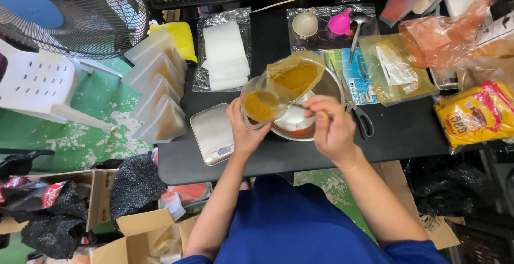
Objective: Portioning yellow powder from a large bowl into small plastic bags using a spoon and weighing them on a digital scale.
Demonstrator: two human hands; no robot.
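A black tabletop point(407, 130) fills mid-frame over a green floor. My left hand point(244, 130) grips a small clear plastic pouch of yellow-brown powder point(259, 106) at centre, mouth tilted right. My right hand point(333, 127), just right of it, pinches a thin metal spoon point(297, 105) pointing left into the pouch, above a steel bowl point(300, 127).

Blue short-sleeved top, bare forearms, bare hands (no gloves, rings or watch visible)

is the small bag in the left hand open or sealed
Open. The left hand holds the small bag with its mouth spread wide, yellow powder visible inside, above the metal bowl.
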